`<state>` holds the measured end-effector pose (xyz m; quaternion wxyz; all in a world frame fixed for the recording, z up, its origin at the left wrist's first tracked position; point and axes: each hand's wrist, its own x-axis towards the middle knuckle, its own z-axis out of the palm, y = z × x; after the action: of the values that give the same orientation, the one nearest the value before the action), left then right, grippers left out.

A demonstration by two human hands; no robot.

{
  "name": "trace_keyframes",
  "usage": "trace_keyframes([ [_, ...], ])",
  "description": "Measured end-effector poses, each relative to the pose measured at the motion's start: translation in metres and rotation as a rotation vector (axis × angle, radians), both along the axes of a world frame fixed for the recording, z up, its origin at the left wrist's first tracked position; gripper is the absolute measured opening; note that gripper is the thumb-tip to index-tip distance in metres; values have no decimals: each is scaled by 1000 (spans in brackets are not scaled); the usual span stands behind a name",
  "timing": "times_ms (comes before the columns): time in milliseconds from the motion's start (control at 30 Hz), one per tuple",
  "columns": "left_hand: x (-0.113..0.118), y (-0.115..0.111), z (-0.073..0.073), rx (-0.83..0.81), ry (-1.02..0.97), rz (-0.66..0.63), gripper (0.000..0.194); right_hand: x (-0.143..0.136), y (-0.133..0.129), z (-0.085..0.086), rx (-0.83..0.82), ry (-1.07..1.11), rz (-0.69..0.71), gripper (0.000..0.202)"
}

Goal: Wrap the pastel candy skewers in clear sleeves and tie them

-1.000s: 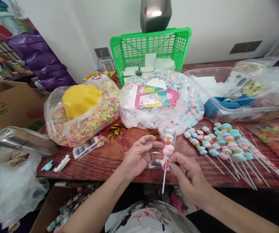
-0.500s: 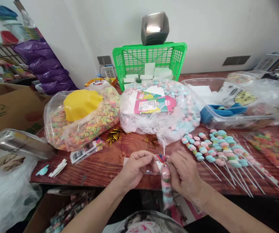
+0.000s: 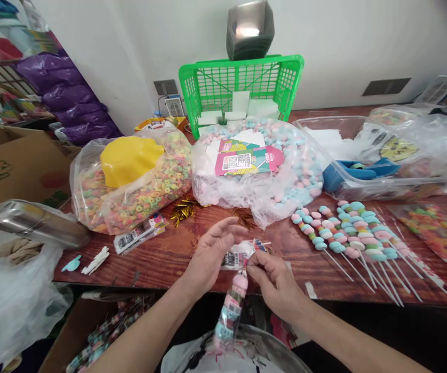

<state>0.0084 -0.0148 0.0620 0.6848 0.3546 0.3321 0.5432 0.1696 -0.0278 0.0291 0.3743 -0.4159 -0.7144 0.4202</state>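
Note:
A wrapped candy skewer (image 3: 231, 308) of pink, blue and green pieces hangs at a slant over the table's front edge, its lower end toward my lap. At its gathered neck, my right hand (image 3: 275, 282) is closed in a pinch. My left hand (image 3: 210, 256) is held up just left of that neck, fingers stretched and apart, with nothing visible in it. Behind the hands, printed clear wrappers (image 3: 234, 260) lie on the table. Unwrapped candy skewers (image 3: 357, 233) with white sticks rest in a fan to the right.
Farther back are a bag of candy rings (image 3: 130, 191) under a yellow bowl (image 3: 130, 160), a bag of pink and blue candies (image 3: 301, 166), a green basket (image 3: 242, 77) and a clear bin (image 3: 386, 189). A steel flask (image 3: 37, 223) lies left. Below, a carton (image 3: 68, 326) holds wrapped skewers.
The wrapped skewer has swung from nearly upright to a slant, its lower end going left. My left hand has risen with its fingers spreading; my right hand has shifted left.

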Motion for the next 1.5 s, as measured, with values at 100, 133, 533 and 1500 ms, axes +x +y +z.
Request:
trace_keyframes([
  [100,-17,-24,-4,-77,182,-174,54,-22,2,11,201,27,36,19],
  [133,-26,-33,-4,-95,244,-230,45,-31,1,15,222,46,84,19],
  [533,-161,-116,-13,-367,1907,-423,12,29,9,4,247,-668,639,26],
  [1500,17,-2,-62,845,1793,-122,18,162,46,32,147,-1546,-322,25],
])
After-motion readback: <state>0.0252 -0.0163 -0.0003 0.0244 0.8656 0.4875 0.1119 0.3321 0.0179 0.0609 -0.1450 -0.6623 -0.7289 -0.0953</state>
